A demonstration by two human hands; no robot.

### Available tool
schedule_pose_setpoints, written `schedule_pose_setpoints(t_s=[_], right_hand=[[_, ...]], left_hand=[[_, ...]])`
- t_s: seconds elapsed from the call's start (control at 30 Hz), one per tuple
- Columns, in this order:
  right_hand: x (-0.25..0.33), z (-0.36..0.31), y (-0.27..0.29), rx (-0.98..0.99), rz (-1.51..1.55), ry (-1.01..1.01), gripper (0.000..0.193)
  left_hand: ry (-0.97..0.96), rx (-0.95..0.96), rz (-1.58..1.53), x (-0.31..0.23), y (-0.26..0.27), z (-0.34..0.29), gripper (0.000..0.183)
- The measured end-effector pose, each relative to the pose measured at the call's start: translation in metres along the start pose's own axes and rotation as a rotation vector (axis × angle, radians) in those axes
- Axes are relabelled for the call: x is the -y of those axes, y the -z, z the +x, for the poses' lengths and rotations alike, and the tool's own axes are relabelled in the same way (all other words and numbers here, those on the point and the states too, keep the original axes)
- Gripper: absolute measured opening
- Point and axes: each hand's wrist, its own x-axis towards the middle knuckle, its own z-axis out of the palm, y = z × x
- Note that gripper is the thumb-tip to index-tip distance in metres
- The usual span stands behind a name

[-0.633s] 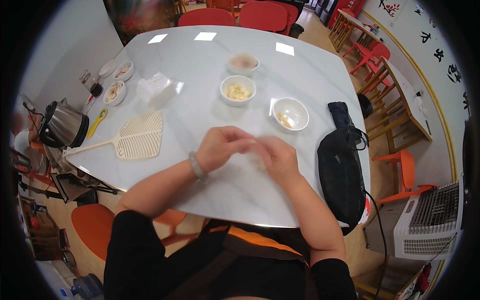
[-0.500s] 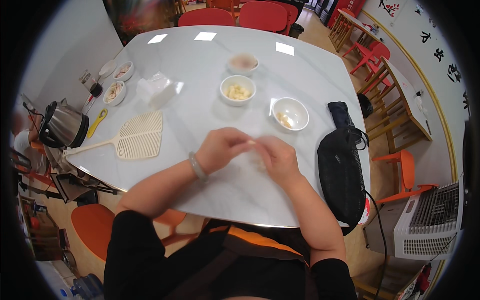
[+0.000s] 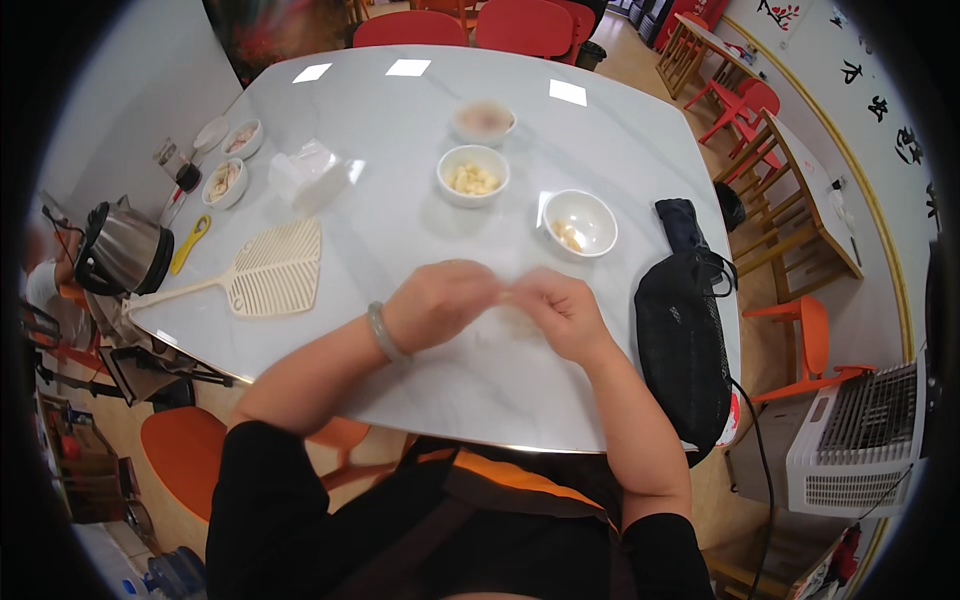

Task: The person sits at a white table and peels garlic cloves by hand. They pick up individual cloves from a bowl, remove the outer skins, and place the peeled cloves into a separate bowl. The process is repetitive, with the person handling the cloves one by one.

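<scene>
My left hand [image 3: 445,303], with a pale bangle at the wrist, and my right hand [image 3: 562,312] meet fingertip to fingertip above the table. Both are closed in a pinch on a small pale piece [image 3: 507,297] that looks like a garlic clove; motion blurs it and the fingers mostly cover it. Just beyond the right hand is a white bowl [image 3: 598,212] with a few cloves at its bottom. Farther back, another white bowl [image 3: 472,158] holds several peeled cloves [image 3: 472,181]. Behind it stands a third bowl [image 3: 470,137], its contents blurred.
On the left lie a cream fly swatter [image 3: 272,270], a yellow peeler [image 3: 191,244], a clear plastic bag [image 3: 305,175] and two small filled bowls [image 3: 225,185]. A steel kettle [image 3: 127,247] stands at the left edge. A black mesh bag [image 3: 683,350] lies along the right edge.
Both hands stay together in nearly the same spot. The left fingers have turned over slightly and the right hand has shifted a little to the right. The bowls have not moved.
</scene>
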Motion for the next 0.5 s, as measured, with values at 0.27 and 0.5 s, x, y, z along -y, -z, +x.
schedule_pose_setpoints(t_s=[0.27, 0.5], right_hand=[[0.004, -0.001, -0.010, -0.214, -0.226, 0.118, 0.005], [-0.004, 0.000, -0.009, -0.223, -0.257, 0.167, 0.004]], left_hand=[[0.389, 0.105, -0.178, -0.002, 0.002, -0.002, 0.010], [0.816, 0.100, -0.752, 0.005, -0.009, -0.008, 0.011]])
